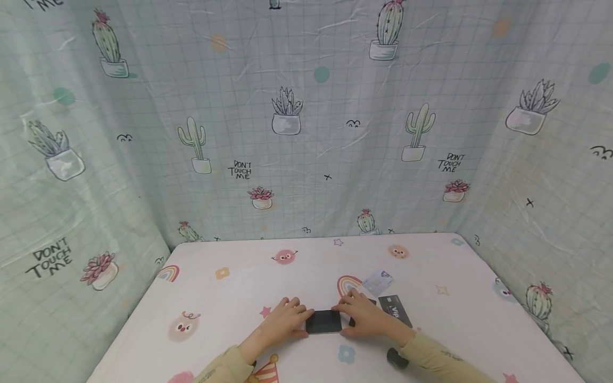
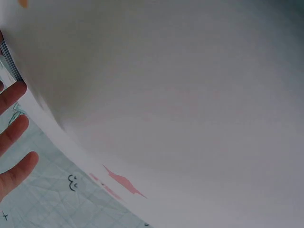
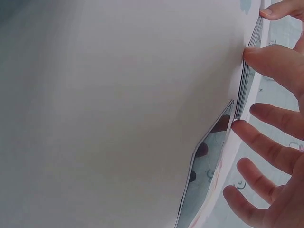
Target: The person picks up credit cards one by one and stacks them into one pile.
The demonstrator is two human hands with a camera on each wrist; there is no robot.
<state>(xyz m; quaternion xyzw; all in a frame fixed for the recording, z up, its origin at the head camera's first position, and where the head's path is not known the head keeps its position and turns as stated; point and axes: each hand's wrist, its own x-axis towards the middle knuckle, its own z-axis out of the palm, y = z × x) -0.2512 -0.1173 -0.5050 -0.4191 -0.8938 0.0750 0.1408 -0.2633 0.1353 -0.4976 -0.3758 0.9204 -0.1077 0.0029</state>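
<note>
A small stack of dark cards [image 1: 323, 322] lies flat on the table in the head view. My left hand [image 1: 284, 322] holds its left end between thumb and fingers. At the right end, my right hand [image 1: 366, 315] pinches it the same way, the other fingers spread. From the right wrist, the stack [image 3: 246, 76] shows several thin layered edges, with a thumb at its near side. A glossy dark card [image 3: 209, 161] lies beside it under the right fingers, mostly hidden in the head view.
Right of the right hand lies a black card [image 1: 396, 311] lettered "VIP", and beyond it a pale card [image 1: 378, 282]. A small black object [image 1: 396, 359] sits beside the right sleeve, partly covered. Patterned cloth [image 1: 306, 159] hangs behind the table [image 1: 230, 298] and along its sides.
</note>
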